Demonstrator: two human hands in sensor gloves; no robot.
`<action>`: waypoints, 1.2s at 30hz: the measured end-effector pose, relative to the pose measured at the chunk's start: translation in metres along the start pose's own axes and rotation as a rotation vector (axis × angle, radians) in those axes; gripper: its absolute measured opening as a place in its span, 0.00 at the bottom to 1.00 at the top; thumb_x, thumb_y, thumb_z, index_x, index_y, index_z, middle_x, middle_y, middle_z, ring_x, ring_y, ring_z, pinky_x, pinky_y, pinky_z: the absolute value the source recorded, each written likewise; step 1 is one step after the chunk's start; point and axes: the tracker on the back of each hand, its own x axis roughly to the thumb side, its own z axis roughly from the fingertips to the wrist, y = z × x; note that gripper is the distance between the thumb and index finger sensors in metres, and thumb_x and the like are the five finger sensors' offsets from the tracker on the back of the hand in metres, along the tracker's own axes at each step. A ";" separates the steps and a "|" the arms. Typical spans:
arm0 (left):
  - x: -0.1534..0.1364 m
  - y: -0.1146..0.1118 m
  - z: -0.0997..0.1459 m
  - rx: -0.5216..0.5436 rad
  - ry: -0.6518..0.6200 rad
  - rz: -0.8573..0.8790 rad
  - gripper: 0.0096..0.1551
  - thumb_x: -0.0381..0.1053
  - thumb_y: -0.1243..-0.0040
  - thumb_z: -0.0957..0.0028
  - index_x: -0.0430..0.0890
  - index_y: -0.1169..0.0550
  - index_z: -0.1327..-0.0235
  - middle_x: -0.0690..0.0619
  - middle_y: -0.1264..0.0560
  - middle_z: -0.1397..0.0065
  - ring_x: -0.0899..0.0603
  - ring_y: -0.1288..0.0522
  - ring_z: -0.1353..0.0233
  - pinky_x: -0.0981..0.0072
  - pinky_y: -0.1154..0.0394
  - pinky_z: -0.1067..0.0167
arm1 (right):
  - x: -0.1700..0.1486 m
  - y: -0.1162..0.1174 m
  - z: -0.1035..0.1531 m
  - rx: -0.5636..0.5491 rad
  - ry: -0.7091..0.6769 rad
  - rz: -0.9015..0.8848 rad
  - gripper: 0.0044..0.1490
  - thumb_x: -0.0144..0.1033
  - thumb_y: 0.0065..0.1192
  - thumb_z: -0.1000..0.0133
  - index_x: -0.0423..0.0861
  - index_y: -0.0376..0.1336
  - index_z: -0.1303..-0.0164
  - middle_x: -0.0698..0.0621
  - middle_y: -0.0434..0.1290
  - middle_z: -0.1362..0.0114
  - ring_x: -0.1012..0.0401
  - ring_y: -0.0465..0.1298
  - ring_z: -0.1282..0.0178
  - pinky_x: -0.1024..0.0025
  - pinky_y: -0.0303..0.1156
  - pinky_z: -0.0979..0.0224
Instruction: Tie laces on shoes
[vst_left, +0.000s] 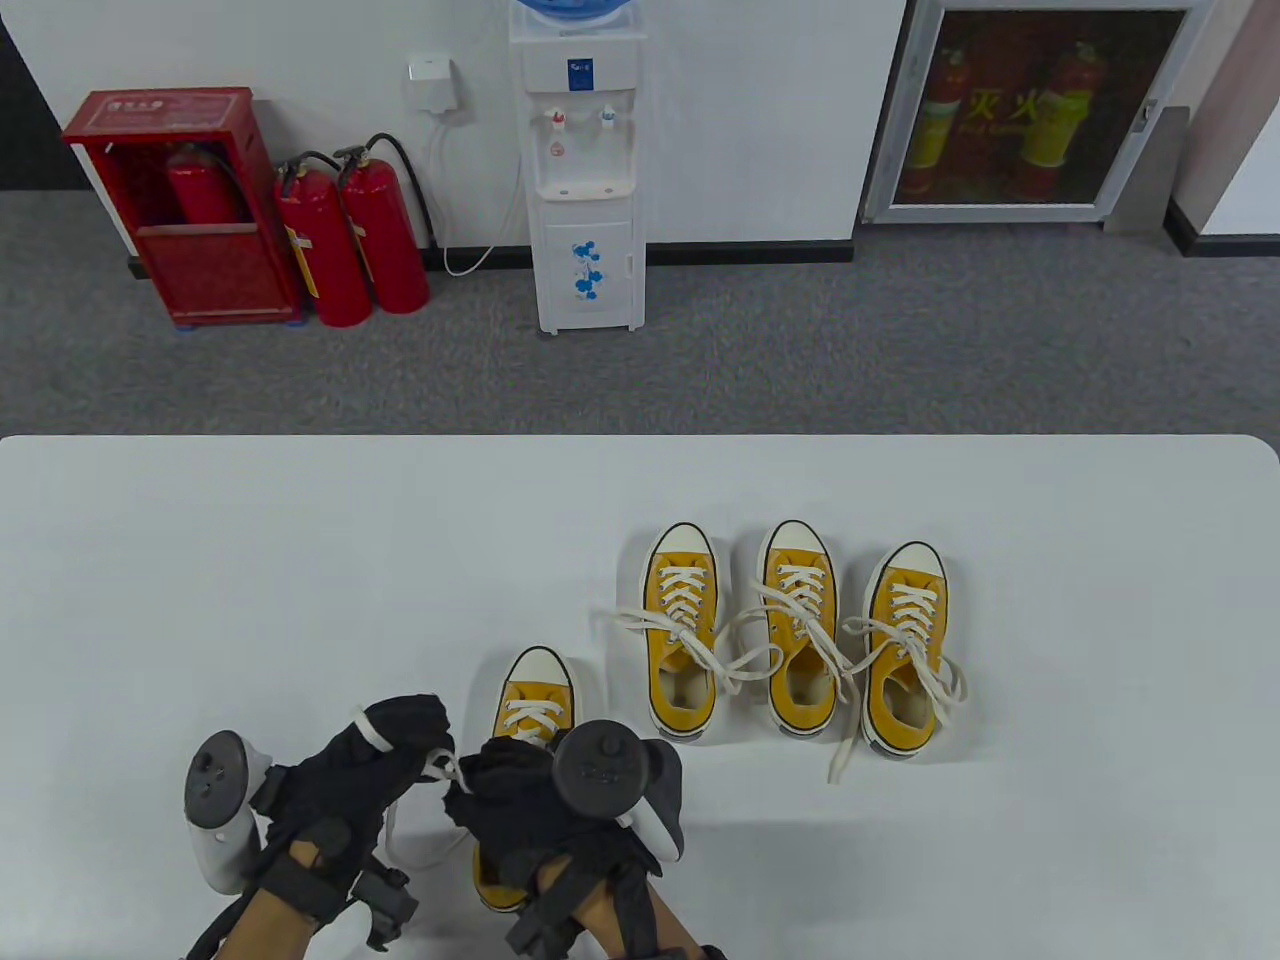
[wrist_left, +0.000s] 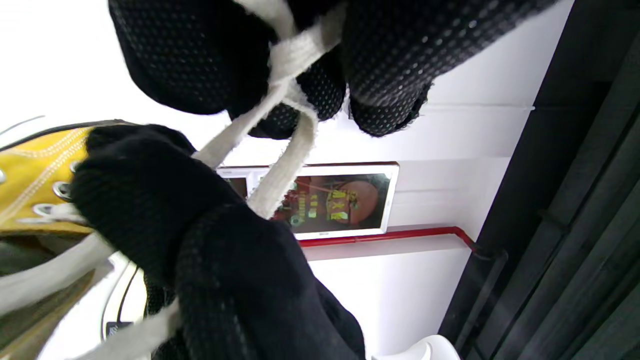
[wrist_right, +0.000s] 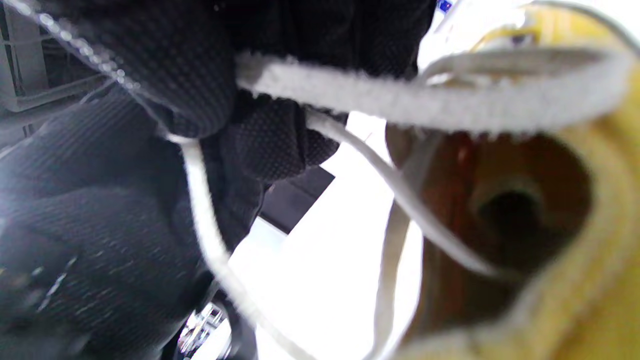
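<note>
The near shoe (vst_left: 535, 700), a yellow canvas sneaker with a white toe cap and cream laces (vst_left: 440, 768), sits at the front of the table (vst_left: 250, 580), toe pointing away, its heel end hidden under the hands. Its laces are pulled out to the left, off the shoe. The left hand (vst_left: 385, 765) pinches a lace between its fingers (wrist_left: 200, 65), the strands crossing there in the left wrist view. The right hand (vst_left: 545, 800) rests over the shoe's opening and grips lace too; the right wrist view shows a loop (wrist_right: 450, 95) running out from its fingers (wrist_right: 175, 75) above the shoe's yellow inside. Further back and to the right, three more yellow sneakers (vst_left: 795, 625) stand side by side, laces loose and trailing over the table.
</note>
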 end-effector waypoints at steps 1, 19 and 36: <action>0.000 0.000 0.000 -0.001 -0.001 0.008 0.18 0.48 0.35 0.47 0.59 0.17 0.43 0.51 0.23 0.25 0.38 0.19 0.33 0.39 0.24 0.35 | 0.000 -0.003 0.001 -0.015 0.002 0.007 0.28 0.48 0.70 0.49 0.42 0.80 0.49 0.49 0.76 0.28 0.45 0.67 0.19 0.28 0.39 0.23; 0.010 0.043 0.007 0.219 -0.026 -0.078 0.19 0.52 0.41 0.43 0.61 0.20 0.40 0.52 0.12 0.46 0.39 0.14 0.50 0.38 0.24 0.41 | -0.021 -0.106 0.039 -0.474 0.130 0.127 0.36 0.54 0.64 0.48 0.39 0.75 0.41 0.47 0.69 0.23 0.43 0.67 0.20 0.29 0.45 0.22; -0.006 0.090 0.015 0.446 0.137 -0.290 0.19 0.54 0.36 0.47 0.55 0.14 0.45 0.59 0.12 0.78 0.48 0.16 0.80 0.46 0.17 0.64 | -0.092 -0.161 0.092 -0.643 0.448 0.312 0.30 0.52 0.66 0.48 0.42 0.82 0.54 0.46 0.80 0.35 0.48 0.82 0.39 0.39 0.64 0.28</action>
